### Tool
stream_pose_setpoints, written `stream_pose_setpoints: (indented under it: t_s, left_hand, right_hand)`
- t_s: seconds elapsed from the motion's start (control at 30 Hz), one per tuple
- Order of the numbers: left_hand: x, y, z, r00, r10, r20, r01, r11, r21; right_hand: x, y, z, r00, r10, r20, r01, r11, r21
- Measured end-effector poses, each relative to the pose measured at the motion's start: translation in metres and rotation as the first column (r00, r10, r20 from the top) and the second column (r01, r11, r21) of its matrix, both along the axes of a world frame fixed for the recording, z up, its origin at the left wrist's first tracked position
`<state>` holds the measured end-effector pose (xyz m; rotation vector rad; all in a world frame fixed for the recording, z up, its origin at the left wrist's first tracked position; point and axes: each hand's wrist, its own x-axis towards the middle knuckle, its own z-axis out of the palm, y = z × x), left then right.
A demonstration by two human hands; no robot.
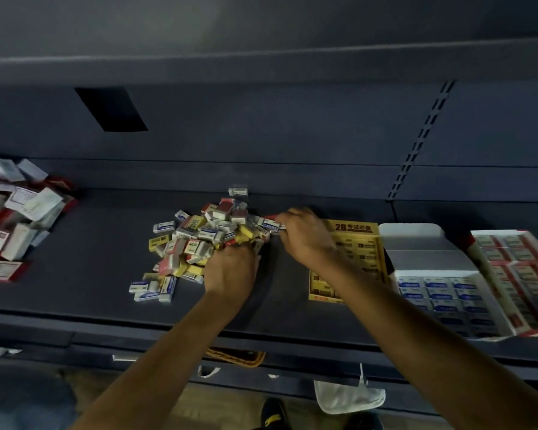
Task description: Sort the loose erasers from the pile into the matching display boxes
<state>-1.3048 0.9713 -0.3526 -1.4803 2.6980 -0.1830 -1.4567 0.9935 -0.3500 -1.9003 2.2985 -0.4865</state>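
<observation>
Right grip (305, 237) seems to pinch a blue eraser (270, 225) at the pile's (196, 238) right edge.
Blue box (441, 293) lies farther right, past the yellow box (359, 243); left grip (230, 268) buried, state unclear.

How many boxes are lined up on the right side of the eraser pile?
3. The yellow box is nearest the pile, partly under the right hand; the white box is next; the red-edged box is farthest right, cut off by the frame.
</observation>
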Motion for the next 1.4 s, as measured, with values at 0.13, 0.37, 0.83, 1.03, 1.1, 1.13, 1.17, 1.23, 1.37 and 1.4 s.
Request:
stream_pose_setpoints:
  t_s: [0.13,0.37,0.83,1.03,1.1,1.13,1.17,1.23,1.37,1.4]
  left_hand:
    - [-0.006,-0.003,0.004,1.0,0.029,-0.002,-0.029,1.0,0.009]
    - [-0.007,-0.012,-0.001,0.998,0.014,-0.06,-0.01,0.998,0.057]
    - [-0.012,-0.015,-0.002,0.976,-0.149,-0.157,0.17,0.976,0.134]
    - [-0.02,-0.017,0.0,0.98,-0.162,-0.113,0.181,0.966,0.185]
    - [-0.024,-0.012,0.002,0.966,-0.175,-0.192,0.21,0.962,0.177]
    - [-0.027,-0.009,0.004,0.952,-0.191,-0.238,0.232,0.96,0.158]
    - [-0.031,-0.006,0.006,0.938,-0.212,-0.276,0.255,0.958,0.132]
    - [-0.04,0.0,0.009,0.921,-0.248,-0.301,0.29,0.951,0.103]
    - [-0.061,0.015,0.015,0.882,-0.276,-0.382,0.334,0.938,0.094]
    - [-0.067,0.019,0.016,0.872,-0.285,-0.398,0.347,0.933,0.091]
  right_hand:
    - [0.005,-0.017,-0.003,1.0,0.0,0.005,0.0,0.998,0.063]
    - [0.006,-0.022,-0.009,0.999,-0.035,0.001,0.034,0.997,0.071]
    - [-0.014,0.017,-0.001,0.996,-0.018,0.086,0.016,1.0,0.015]
    - [-0.025,0.032,0.0,0.993,0.007,0.117,-0.009,1.0,0.012]
    - [-0.03,0.039,0.001,0.988,-0.001,0.156,-0.002,1.0,0.02]
    - [-0.033,0.042,0.001,0.985,-0.012,0.173,0.008,1.0,0.022]
    - [-0.037,0.046,0.001,0.983,-0.024,0.184,0.02,1.0,0.022]
    - [-0.046,0.054,0.003,0.98,-0.044,0.193,0.042,0.999,0.015]
    - [-0.067,0.074,0.01,0.976,-0.084,0.201,0.089,0.996,-0.016]
    - [-0.073,0.08,0.011,0.976,-0.088,0.201,0.094,0.995,-0.021]
